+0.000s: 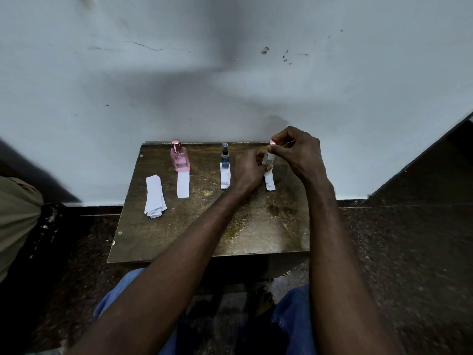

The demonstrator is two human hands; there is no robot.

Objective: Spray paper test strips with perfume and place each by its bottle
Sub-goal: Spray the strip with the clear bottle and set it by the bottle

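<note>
A small clear perfume bottle (269, 160) with a pink cap stands at the back right of the small brown table (194, 234). My left hand (247, 170) grips its body and my right hand (298, 152) pinches its cap from above. A stained white strip (269, 183) lies in front of it. To the left, a blue bottle (225, 158) has a strip (225, 178) before it. Further left, a pink bottle (180, 157) has a white strip (183, 185) in front.
A loose pile of spare white strips (154, 196) lies at the table's left. The table stands against a pale wall (230, 73). A dark floor surrounds it, and my knees in blue jeans (294, 319) are below the front edge.
</note>
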